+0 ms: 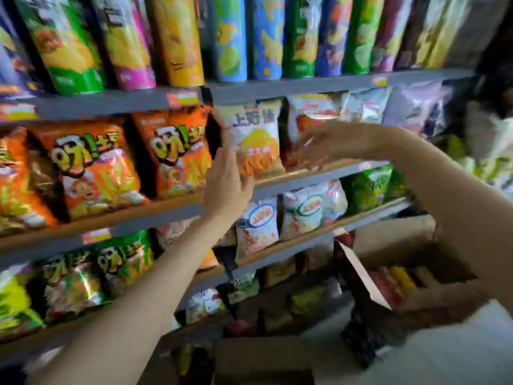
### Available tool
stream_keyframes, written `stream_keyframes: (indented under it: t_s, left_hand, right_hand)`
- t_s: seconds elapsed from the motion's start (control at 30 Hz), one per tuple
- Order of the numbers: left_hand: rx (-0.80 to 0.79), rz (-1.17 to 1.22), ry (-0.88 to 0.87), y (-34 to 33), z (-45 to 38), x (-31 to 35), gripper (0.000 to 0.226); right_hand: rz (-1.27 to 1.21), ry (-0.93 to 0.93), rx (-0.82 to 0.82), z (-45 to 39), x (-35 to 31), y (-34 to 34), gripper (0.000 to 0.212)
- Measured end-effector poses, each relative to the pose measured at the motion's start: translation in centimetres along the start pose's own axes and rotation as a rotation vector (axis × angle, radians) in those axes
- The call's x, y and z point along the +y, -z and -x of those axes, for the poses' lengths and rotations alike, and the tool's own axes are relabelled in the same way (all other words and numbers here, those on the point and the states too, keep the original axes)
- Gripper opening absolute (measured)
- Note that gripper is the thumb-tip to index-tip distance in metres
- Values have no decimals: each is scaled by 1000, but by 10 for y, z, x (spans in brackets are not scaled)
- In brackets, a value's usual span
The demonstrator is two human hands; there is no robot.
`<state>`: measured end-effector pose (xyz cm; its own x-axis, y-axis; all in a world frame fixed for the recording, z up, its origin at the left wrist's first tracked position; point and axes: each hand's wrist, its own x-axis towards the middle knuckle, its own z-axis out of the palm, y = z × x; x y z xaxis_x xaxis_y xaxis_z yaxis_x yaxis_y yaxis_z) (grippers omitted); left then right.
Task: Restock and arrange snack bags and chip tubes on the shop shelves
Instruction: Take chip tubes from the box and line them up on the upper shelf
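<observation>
A white and yellow snack bag [256,134] stands upright on the second shelf [313,169]. My left hand [226,184] grips its lower left edge, fingers behind the bag and thumb in front. My right hand [330,144] reaches in just to the right with fingers spread, in front of a white and orange bag [312,112]; the blur hides whether it touches it. Chip tubes [231,40] stand in a row on the top shelf.
Orange snack bags [91,168] fill the shelf left of my left hand. White and green bags [313,209] sit on lower shelves. An open cardboard box [399,240] with packets stands at the right; another box [263,357] lies below.
</observation>
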<state>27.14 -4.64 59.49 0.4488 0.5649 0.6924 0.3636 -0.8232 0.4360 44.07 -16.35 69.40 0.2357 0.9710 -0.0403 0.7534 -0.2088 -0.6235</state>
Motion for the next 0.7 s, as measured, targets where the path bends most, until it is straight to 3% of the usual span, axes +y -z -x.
stream_keyframes:
  t_s: [0.07,0.17,0.3,0.4,0.47,0.7]
  left_hand:
    - [-255,-7,68,-67,19,44,45]
    - [-581,-27,64,-156,53,111,48]
    - [-844,-36,-30,-240,83,169,48]
    - [-968,10,-4,-288,88,181,47]
    - [-1033,48,90,-322,86,180,43]
    - [-1033,108,426,-465,53,166,41]
  right_hand:
    - [-101,-123,-88,32,82,13,12]
    - [-142,-322,-63,87,205,32,17]
    - [-193,-604,-101,138,330,58,12]
    - [-211,-668,-63,155,386,65,8]
    - [-234,-667,-74,158,419,65,20]
    - [-242,-752,-213,115,539,75,26]
